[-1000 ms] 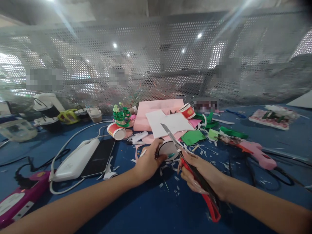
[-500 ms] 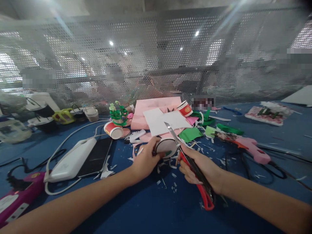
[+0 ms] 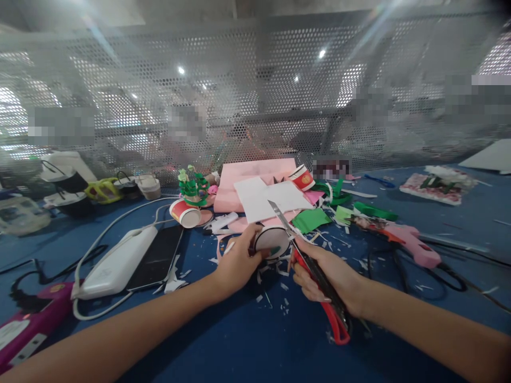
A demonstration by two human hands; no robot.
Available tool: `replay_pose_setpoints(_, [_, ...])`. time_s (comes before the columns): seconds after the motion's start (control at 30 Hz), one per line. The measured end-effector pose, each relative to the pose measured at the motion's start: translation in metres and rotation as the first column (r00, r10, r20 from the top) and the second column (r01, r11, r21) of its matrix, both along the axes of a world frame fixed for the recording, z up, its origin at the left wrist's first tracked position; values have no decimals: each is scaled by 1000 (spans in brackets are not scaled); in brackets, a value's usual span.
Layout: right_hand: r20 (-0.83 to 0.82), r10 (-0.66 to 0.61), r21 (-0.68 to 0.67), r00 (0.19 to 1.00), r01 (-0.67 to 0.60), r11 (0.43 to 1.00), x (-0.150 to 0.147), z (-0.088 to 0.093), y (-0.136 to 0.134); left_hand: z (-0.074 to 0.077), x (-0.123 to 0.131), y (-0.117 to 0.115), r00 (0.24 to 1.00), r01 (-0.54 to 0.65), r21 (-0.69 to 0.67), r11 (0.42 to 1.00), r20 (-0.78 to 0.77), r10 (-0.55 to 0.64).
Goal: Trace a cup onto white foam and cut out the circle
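My left hand (image 3: pixel 236 260) is closed around a short round paper-cup piece (image 3: pixel 275 238), its pale inside tilted toward me and its rim dark. A small green patch shows by my thumb. In my closed right hand (image 3: pixel 325 266) is a utility knife (image 3: pixel 282 217) with a long bare blade pointing up and away, beside the cup piece's right edge. Its body looks black and red, and a red loop (image 3: pixel 339 331) sticks out below my palm; whether that loop belongs to the knife I cannot tell. White paper scraps (image 3: pixel 284 306) lie beneath both hands.
White sheets (image 3: pixel 275 199) lie on pink paper (image 3: pixel 235 181) ahead. Two red cups (image 3: pixel 302 178) and a green paper plant (image 3: pixel 194 186) stand nearby. A pink glue gun (image 3: pixel 419 247) is at right; a phone (image 3: pixel 157 258), white power bank (image 3: pixel 120 260) and purple power strip (image 3: pixel 48 314) at left.
The view has shifted very slightly. Both hands keep their holds, and the cup piece and knife stay in nearly the same place.
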State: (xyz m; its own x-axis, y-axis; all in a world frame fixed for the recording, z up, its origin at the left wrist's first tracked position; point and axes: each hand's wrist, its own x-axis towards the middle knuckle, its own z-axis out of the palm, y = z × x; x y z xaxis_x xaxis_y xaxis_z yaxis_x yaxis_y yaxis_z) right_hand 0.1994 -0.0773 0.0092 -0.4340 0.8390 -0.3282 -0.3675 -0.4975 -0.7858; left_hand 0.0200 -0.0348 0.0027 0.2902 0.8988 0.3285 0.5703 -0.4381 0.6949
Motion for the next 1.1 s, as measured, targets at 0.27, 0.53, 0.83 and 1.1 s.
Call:
replay_pose_setpoints(0.27, [-15,65,15,998,-65,998,4,-5,4,2,1,-2,1000,9,-4,1000,-1,-9])
replay_pose_setpoints(0.53, [60,49,58,997,-53,997,2,-2,2,2,1,-1,999,3,-67,998,47,0])
replay_pose_setpoints(0.83, [69,-10,29,998,8,1000,-2,-2,0,-1,-1,0,996,-53,-64,997,64,57])
replay_pose_setpoints(1.1, [-106,28,42,994,-23,999,-2,-3,0,2,0,-3,992,-2,57,998,-122,9])
